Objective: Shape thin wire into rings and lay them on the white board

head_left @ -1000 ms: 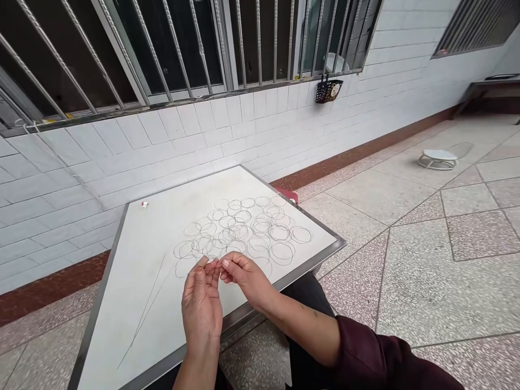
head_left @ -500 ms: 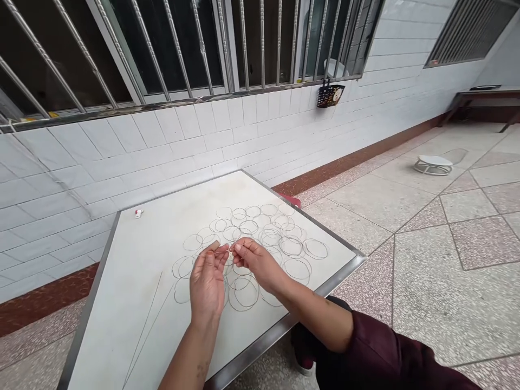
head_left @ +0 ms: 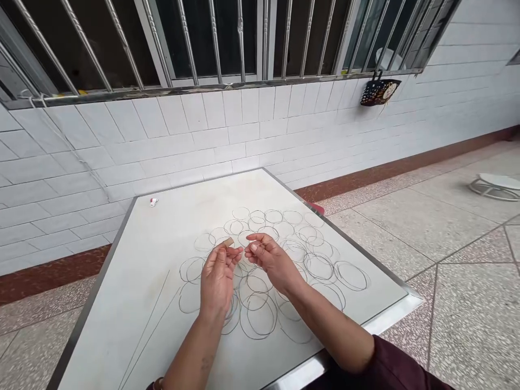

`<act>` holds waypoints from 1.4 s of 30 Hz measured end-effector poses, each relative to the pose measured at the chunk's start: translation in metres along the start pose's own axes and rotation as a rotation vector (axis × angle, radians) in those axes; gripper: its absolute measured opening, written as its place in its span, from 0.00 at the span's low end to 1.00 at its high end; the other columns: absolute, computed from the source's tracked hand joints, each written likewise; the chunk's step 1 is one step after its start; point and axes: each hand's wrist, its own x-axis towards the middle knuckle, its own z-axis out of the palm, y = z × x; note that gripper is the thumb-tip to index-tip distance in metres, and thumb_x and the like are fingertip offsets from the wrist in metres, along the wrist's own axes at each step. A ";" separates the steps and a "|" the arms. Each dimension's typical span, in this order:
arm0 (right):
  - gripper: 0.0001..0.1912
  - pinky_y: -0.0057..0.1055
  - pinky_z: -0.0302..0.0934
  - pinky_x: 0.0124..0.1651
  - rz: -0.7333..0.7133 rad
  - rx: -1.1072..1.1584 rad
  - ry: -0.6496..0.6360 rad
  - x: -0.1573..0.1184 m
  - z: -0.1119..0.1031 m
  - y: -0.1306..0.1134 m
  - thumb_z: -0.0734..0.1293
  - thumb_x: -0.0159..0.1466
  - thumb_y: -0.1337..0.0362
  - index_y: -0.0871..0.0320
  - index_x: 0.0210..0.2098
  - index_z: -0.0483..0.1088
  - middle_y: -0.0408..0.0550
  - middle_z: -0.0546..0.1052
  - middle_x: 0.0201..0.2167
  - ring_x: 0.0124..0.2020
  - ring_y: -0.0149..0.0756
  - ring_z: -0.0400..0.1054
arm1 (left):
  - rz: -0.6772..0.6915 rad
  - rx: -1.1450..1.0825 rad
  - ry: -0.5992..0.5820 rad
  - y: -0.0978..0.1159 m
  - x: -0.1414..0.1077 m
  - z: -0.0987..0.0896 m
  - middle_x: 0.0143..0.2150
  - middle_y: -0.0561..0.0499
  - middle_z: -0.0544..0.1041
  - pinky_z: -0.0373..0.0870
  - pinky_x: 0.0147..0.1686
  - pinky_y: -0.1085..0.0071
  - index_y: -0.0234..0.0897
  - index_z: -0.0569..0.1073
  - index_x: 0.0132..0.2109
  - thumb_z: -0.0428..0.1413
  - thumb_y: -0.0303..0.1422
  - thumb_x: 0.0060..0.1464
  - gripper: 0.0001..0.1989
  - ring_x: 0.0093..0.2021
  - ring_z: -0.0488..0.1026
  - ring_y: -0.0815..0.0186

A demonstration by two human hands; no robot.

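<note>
Both of my hands are close together above the wire rings, fingertips nearly meeting. My left hand [head_left: 217, 279] is closed in a pinch on a very thin wire. A short tan piece [head_left: 229, 242] sticks out at its index finger; whether it is held or wrapped on the finger, I cannot tell. My right hand [head_left: 271, 261] pinches the fine wire between thumb and fingers. Beneath them, many thin wire rings [head_left: 260, 337] lie spread and overlapping on the white table [head_left: 170, 233]. My hands hide some of the rings.
Two long thin wires [head_left: 152, 311] lie at the table's left. A small red-and-white object [head_left: 153, 202] sits near the far left corner. Behind stands a white tiled wall with window bars [head_left: 213, 38] and a hanging black basket [head_left: 377, 93]. A white round stool [head_left: 495, 184] is on the floor.
The view has turned left, so the table and hands sit further right. My hands stay close together, with a slightly wider gap between the fingertips.
</note>
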 end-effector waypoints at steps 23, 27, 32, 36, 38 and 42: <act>0.23 0.44 0.64 0.55 0.030 -0.190 -0.142 -0.014 -0.006 -0.005 0.60 0.71 0.46 0.53 0.57 0.62 0.46 0.74 0.38 0.45 0.38 0.71 | -0.090 0.137 0.096 0.001 -0.009 -0.019 0.31 0.53 0.73 0.73 0.41 0.68 0.40 0.80 0.49 0.65 0.43 0.52 0.19 0.33 0.71 0.67; 0.20 0.43 0.64 0.53 0.021 -0.226 -0.164 -0.011 -0.010 -0.003 0.59 0.71 0.48 0.53 0.55 0.62 0.43 0.72 0.34 0.41 0.36 0.71 | -0.076 0.107 0.070 -0.002 -0.009 -0.018 0.33 0.52 0.73 0.73 0.37 0.68 0.39 0.81 0.46 0.66 0.42 0.50 0.18 0.31 0.69 0.69; 0.18 0.42 0.62 0.49 0.039 -0.416 -0.249 -0.014 -0.018 -0.004 0.56 0.73 0.51 0.52 0.57 0.62 0.43 0.74 0.33 0.40 0.39 0.71 | -0.081 0.178 -0.002 -0.001 -0.013 -0.015 0.29 0.52 0.71 0.71 0.30 0.67 0.38 0.79 0.49 0.61 0.46 0.55 0.20 0.26 0.65 0.68; 0.15 0.38 0.59 0.40 0.070 -0.637 -0.263 -0.019 -0.018 -0.007 0.56 0.73 0.53 0.49 0.53 0.65 0.43 0.75 0.31 0.34 0.39 0.68 | -0.071 0.405 -0.044 0.000 -0.017 -0.016 0.26 0.52 0.71 0.71 0.30 0.66 0.38 0.78 0.53 0.58 0.47 0.58 0.22 0.26 0.68 0.65; 0.13 0.36 0.57 0.36 0.073 -0.732 -0.256 -0.020 -0.017 -0.006 0.57 0.72 0.56 0.49 0.51 0.67 0.43 0.74 0.30 0.31 0.38 0.67 | -0.039 0.515 -0.053 -0.002 -0.018 -0.018 0.27 0.51 0.73 0.72 0.31 0.65 0.39 0.78 0.54 0.56 0.47 0.60 0.22 0.27 0.70 0.64; 0.12 0.35 0.55 0.33 -0.011 -0.893 -0.238 -0.021 -0.017 -0.002 0.59 0.70 0.64 0.50 0.50 0.69 0.46 0.75 0.35 0.30 0.37 0.67 | 0.044 0.620 -0.061 -0.009 -0.019 -0.022 0.27 0.52 0.73 0.75 0.33 0.63 0.40 0.78 0.55 0.56 0.47 0.59 0.22 0.26 0.71 0.63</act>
